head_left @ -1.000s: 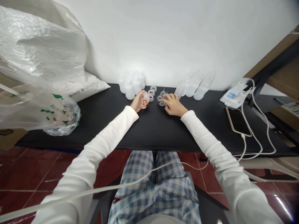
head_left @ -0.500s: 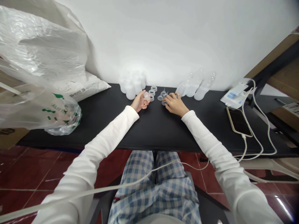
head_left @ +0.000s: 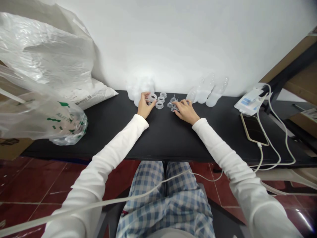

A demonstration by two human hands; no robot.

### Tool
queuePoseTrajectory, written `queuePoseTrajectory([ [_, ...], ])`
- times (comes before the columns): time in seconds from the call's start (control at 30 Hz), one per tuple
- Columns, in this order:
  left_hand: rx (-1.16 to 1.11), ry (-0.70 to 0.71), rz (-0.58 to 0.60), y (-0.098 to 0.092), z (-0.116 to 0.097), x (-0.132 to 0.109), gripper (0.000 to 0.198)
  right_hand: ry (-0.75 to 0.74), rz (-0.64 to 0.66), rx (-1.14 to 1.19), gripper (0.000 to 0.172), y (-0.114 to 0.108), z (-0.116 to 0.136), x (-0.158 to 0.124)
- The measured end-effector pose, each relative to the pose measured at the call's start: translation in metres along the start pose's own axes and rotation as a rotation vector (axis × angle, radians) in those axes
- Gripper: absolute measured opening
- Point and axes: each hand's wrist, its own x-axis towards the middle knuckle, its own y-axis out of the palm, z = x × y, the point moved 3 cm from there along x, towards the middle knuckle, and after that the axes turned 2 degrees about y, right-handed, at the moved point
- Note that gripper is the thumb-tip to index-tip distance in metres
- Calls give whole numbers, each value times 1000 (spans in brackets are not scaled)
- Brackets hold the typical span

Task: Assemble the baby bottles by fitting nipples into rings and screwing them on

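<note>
My left hand (head_left: 144, 106) has its fingers closed around a clear plastic bottle ring (head_left: 152, 97), tilted so its opening faces up. Beside that hand, more clear rings (head_left: 159, 105) lie in a short row on the black table. My right hand (head_left: 186, 111) is bent over a group of clear bottle nipples (head_left: 170, 104), its thumb and fingertips pinching one nipple (head_left: 174, 108) at the near side of the group. Several cloudy bottles (head_left: 138, 96) without tops stand behind my left hand. Bottles with clear domed tops (head_left: 213, 96) are behind my right hand, against the wall.
White plastic bags (head_left: 52, 62) crowd the left end of the black table (head_left: 163, 142). At the right are a phone (head_left: 254, 129) on a white cable, a small blue-and-white pack (head_left: 249, 100) and a shelf with cardboard boxes. A cable (head_left: 138, 195) crosses over my lap.
My left hand has turned over, so the ring in it now shows its opening instead of its side. My right hand has stayed at the nipples with hardly any shift.
</note>
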Motion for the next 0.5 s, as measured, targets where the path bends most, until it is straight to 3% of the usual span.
queuePoseTrajectory([
  [0.2,347,249,-11,8,8,7,40,47,2,5,48,-1,3,2],
  [0.5,439,236,-10,33,13,15,37,31,-54,5,47,-3,4,0],
])
